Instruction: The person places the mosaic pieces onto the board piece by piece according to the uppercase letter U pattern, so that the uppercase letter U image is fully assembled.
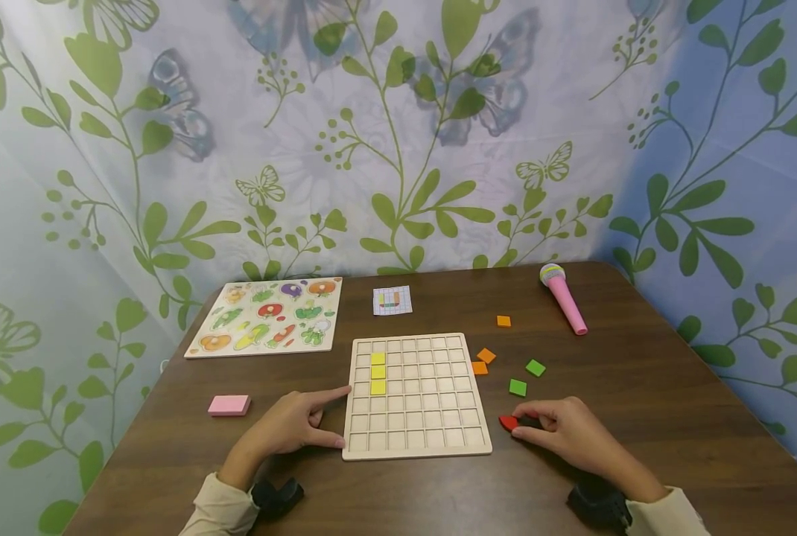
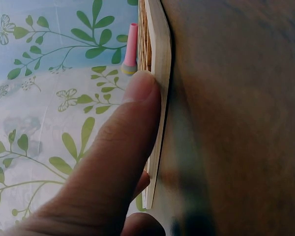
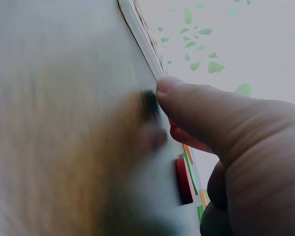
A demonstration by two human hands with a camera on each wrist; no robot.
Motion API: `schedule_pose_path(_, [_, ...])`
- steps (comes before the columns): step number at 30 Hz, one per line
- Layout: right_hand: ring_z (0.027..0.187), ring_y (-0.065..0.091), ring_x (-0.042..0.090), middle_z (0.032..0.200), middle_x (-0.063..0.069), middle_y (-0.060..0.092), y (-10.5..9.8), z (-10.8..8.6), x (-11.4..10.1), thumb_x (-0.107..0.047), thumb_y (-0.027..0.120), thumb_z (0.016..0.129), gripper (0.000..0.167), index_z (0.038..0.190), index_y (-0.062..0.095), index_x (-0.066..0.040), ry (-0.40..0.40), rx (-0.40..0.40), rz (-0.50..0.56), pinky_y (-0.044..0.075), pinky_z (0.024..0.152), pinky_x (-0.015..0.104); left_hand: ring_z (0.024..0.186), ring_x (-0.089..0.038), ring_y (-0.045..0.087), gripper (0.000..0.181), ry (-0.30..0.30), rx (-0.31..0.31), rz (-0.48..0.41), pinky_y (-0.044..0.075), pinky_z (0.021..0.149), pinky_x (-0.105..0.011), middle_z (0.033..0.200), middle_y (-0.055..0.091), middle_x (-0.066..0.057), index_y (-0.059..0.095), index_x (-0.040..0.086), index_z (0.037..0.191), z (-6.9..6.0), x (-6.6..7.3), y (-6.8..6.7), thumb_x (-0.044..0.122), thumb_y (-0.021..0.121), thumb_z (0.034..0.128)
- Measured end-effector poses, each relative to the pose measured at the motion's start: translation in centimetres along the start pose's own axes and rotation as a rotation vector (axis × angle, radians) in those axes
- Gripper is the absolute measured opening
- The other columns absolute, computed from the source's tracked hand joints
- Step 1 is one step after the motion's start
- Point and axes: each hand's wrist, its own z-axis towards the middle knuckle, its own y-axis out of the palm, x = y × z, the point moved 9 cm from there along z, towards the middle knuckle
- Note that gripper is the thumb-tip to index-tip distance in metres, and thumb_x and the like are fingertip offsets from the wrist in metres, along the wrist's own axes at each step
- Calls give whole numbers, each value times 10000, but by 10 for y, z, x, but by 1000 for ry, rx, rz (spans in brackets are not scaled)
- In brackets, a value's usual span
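A wooden grid board (image 1: 418,441) lies at the table's middle, with yellow square tiles (image 1: 378,372) in one of its columns. My left hand (image 1: 293,423) is at the board's left side, its index finger and thumb stretched out to touch the edge. The left wrist view shows the thumb (image 2: 130,115) against the board's side. Right of the board, my right hand (image 1: 569,432) pinches a red tile (image 1: 508,423) between thumb and index finger, low over the table. In the right wrist view another red tile (image 3: 184,181) lies apart from the fingertips.
Orange tiles (image 1: 486,356) and green tiles (image 1: 518,388) lie right of the board. Behind are a pattern card (image 1: 392,301), a vegetable puzzle board (image 1: 237,346) and a pink toy microphone (image 1: 566,301). A pink block (image 1: 229,406) lies at left.
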Motion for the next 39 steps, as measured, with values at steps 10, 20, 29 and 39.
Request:
schedule_pose_path(10, [492,304,7,553,-187,312,0,0,-9,-503,808,836,220,989,753,-354,11,64,52,272,477,229,505,-23,262,867,29,20,6,275,505,-227,578,341,131,518,280,1522,-2,3,-2,605,813,774])
schedule_pose_path(20, [478,263,-24,556,-212,283,-1,0,-19,-413,830,848,189,1007,773,-328,-44,169,82,254,465,209,497,-15,263,880,14,4,3,285,502,-216,567,337,135,510,273,1529,-3,3,-1,613,808,775])
schedule_pose_path(29, [480,217,-43,567,-225,248,1,1,-26,-393,842,838,189,1000,761,-339,-82,184,82,235,461,202,501,-24,268,877,24,13,0,285,502,-223,573,337,127,508,268,1531,-3,5,-1,599,814,779])
schedule_pose_path(39, [521,227,-65,599,-250,229,24,2,-55,-369,858,829,192,980,741,-373,-186,151,155,245,471,187,498,-25,270,877,23,11,-2,290,503,-225,575,343,123,504,291,1530,-2,3,-1,606,813,772])
